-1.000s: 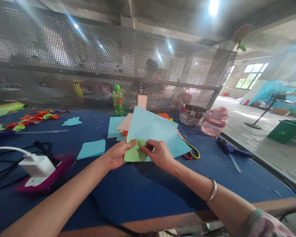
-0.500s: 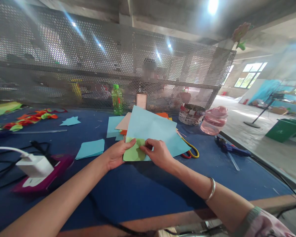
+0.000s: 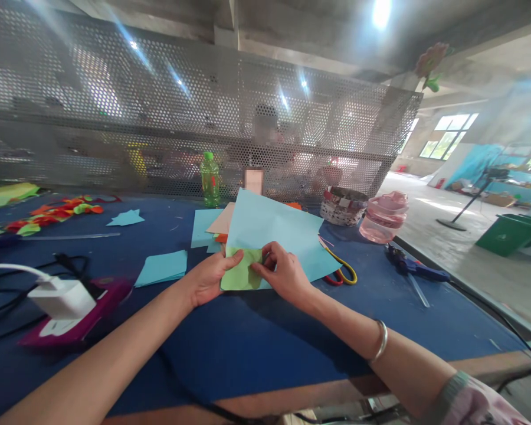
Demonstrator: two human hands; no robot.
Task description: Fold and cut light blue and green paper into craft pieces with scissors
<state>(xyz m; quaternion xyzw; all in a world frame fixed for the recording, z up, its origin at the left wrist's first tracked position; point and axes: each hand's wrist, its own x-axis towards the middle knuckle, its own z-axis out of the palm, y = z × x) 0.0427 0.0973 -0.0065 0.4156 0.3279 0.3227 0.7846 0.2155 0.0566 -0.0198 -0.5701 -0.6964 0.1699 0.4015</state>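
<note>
A light green square of paper (image 3: 239, 273) lies against the lower left corner of a larger pale blue sheet (image 3: 272, 219). My left hand (image 3: 209, 277) grips both at their left edge, thumb on top of the green paper. With thumb and fingers closed, my right hand (image 3: 285, 273) pinches the green paper's right edge over the blue sheet. Under and behind the sheet are more blue, pink and orange papers (image 3: 221, 218). Scissors (image 3: 346, 271) with yellow and red handles lie to the right, their blades partly covered by the sheet.
Left on the blue table are cut blue papers (image 3: 163, 267), a blue paper star (image 3: 126, 218), a purple power strip (image 3: 77, 330) with a white charger, and red-green decorations. A green bottle (image 3: 210, 182), woven basket (image 3: 343, 206), pink bottle (image 3: 384, 218) and blue glue gun (image 3: 418, 268) stand or lie around.
The blue sheet's right corner has shifted slightly to the right. My right hand's fingers have lifted a little at the green paper's edge. My left hand stays put.
</note>
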